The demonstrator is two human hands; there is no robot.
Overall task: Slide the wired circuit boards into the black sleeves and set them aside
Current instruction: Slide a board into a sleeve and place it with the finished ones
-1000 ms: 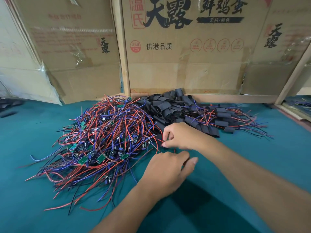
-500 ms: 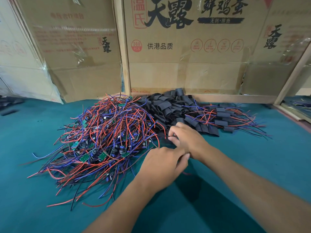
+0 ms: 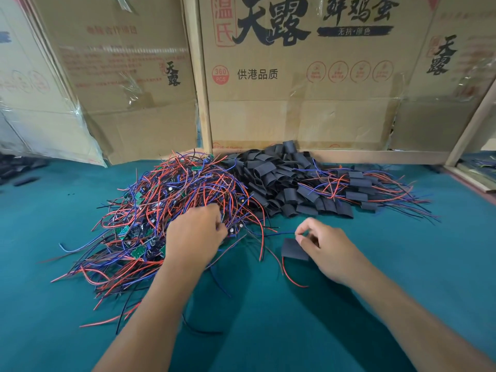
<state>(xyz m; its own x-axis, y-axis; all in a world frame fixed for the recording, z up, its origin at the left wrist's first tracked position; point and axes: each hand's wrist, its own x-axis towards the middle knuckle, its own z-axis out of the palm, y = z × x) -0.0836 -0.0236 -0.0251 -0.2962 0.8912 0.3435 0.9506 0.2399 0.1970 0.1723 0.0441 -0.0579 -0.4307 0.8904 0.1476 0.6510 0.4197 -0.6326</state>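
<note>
A big tangle of red, blue and black wired circuit boards (image 3: pixel 166 210) lies on the green table, small green boards showing among the wires. Behind it sits a heap of empty black sleeves (image 3: pixel 271 175). To its right lie sleeved boards (image 3: pixel 359 189) with wires fanning outward. My left hand (image 3: pixel 196 234) reaches into the right edge of the tangle with fingers curled among the wires; what they grip is hidden. My right hand (image 3: pixel 327 251) pinches a flat black sleeve (image 3: pixel 294 249) by its top corner, just right of the tangle; red and blue wires run out of it.
Cardboard boxes (image 3: pixel 295 76) stand like a wall along the table's far edge. A wooden frame post (image 3: pixel 472 122) rises at the right. A few black sleeves (image 3: pixel 21 170) lie at the far left. Green felt (image 3: pixel 268 331) covers the table around my forearms.
My hands have parted. The left one moved left and forward into the wire tangle. The right one drew back to the right, now with a black sleeve and its wires in its fingers.
</note>
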